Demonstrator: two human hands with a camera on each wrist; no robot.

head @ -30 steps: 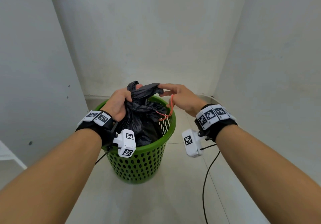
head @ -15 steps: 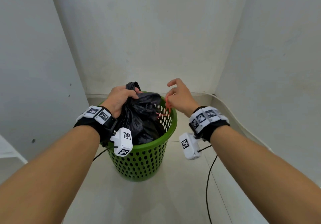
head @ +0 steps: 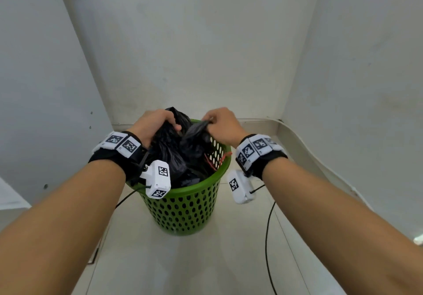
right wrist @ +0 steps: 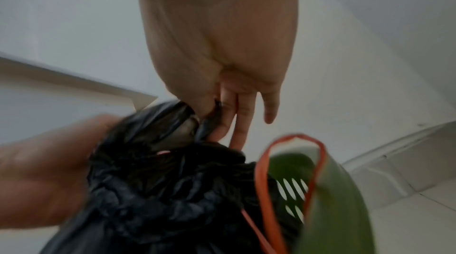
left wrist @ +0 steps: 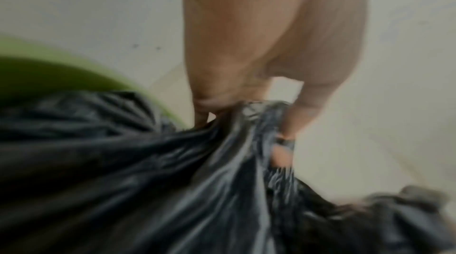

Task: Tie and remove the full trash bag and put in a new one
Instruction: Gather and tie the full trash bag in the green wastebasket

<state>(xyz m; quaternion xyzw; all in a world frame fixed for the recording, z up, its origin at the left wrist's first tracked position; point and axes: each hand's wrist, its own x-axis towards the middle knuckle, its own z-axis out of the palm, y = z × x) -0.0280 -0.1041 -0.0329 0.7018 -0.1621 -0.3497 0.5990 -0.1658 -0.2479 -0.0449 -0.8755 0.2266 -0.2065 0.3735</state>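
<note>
A full black trash bag sits in a green perforated bin on the floor. My left hand grips a gathered bunch of the bag's top at the bin's left side; the left wrist view shows the bag bunched in the left hand. My right hand pinches another twisted flap of the bag at the right; in the right wrist view the right hand holds the bag. A red drawstring loop hangs free over the bin's right rim and shows as a drawstring loop near the bin.
The bin stands in a narrow corner with pale walls behind and on both sides. A black cable trails over the tiled floor to the right. A white ledge juts in at the far left.
My right hand let go of the red drawstring and moved left to pinch a flap of the bag. The drawstring has dropped onto the bin's rim. My left hand kept its grip.
</note>
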